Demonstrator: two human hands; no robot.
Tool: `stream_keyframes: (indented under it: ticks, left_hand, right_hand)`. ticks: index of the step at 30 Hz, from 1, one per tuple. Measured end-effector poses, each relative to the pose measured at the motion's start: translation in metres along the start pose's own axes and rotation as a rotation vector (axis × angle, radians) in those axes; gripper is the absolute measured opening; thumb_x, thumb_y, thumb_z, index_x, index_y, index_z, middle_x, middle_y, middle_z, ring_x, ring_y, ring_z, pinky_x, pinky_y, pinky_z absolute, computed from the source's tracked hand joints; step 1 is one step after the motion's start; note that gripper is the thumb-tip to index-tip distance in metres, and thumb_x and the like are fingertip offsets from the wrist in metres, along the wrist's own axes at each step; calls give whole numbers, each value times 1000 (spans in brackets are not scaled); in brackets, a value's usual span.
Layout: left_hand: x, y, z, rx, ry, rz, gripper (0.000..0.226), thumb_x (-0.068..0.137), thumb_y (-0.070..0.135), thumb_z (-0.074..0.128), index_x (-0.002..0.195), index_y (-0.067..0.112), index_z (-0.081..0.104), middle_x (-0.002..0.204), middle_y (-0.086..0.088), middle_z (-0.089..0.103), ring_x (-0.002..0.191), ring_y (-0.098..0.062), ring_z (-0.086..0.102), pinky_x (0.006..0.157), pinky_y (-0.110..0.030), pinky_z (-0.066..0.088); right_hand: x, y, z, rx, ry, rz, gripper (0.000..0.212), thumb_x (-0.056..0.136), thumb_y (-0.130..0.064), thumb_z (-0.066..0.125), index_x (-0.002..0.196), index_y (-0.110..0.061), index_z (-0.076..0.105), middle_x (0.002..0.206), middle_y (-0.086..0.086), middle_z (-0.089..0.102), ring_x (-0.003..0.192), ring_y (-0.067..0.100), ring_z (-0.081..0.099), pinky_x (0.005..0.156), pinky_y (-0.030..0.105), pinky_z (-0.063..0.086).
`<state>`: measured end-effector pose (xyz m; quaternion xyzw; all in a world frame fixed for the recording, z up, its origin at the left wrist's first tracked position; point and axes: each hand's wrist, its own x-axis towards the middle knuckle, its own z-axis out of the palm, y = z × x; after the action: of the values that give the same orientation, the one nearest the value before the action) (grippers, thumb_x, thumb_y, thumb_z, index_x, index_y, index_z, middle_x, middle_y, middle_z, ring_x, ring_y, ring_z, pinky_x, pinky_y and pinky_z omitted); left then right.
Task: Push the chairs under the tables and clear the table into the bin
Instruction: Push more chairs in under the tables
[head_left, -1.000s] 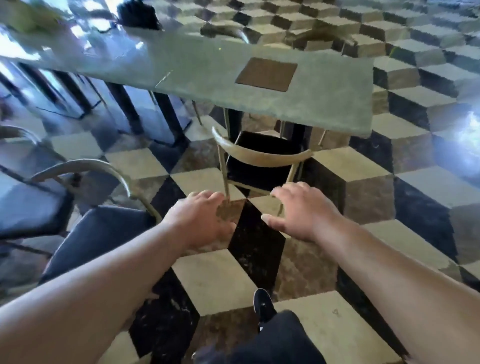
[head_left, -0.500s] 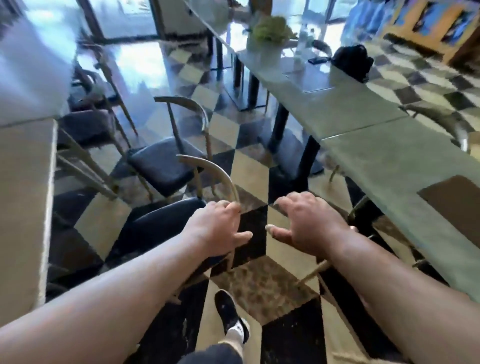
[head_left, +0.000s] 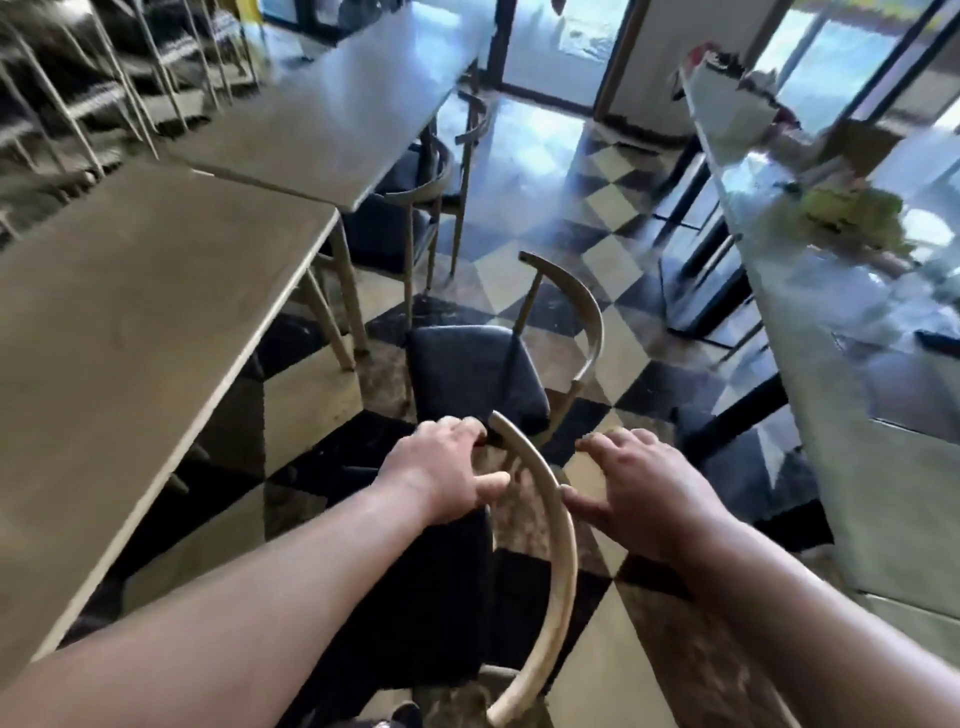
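A chair with a curved pale wooden backrest (head_left: 562, 561) and a black seat (head_left: 441, 571) stands right in front of me, pulled out from the grey table (head_left: 130, 322) on the left. My left hand (head_left: 441, 470) hovers over the backrest's far tip, fingers apart. My right hand (head_left: 641, 491) is just right of the backrest with its thumb close to the rail, also spread and holding nothing. Beyond it a second black-seated chair (head_left: 467, 371) also stands out in the aisle.
A third chair (head_left: 410, 213) sits partly under a farther grey table (head_left: 337, 104). On the right runs a long pale table (head_left: 831, 415) carrying a green bunch (head_left: 852, 208) and blurred clutter. Checkered floor (head_left: 597, 260) forms the aisle between.
The view has swung left, from the pale table with a tucked-in chair to the aisle. Both hands stayed held out and open, and are now at the nearest chair's backrest.
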<state>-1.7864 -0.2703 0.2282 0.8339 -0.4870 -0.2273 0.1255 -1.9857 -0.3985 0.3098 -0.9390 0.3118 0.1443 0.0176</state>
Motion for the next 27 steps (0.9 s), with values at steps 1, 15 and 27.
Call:
stream_keyframes:
  ticks: [1,15,27]
  left_hand:
    - [5,-9,-9,-19,23,-37,74,89,76,58,148,33,46,148,4,52,137,-22,46,111,-45,43]
    - [-72,-53,20,-174,371,-927,71,90,74,59,145,30,48,144,6,54,130,-22,54,99,-37,48]
    - [-83,96,159,-360,443,-1271,64,89,71,59,140,33,49,141,10,54,123,-18,54,96,-42,52]
  right_hand:
    - [20,-5,-7,-14,-4,-50,74,93,-80,47,149,-32,47,144,-3,56,135,23,50,108,40,47]
    - [222,-96,2,-111,-32,-974,70,94,-77,47,146,-30,50,140,-2,58,132,26,51,105,41,44]
    - [193,-39,106,-309,-246,-1358,64,98,-70,47,148,-30,50,141,-3,57,133,23,49,109,42,44]
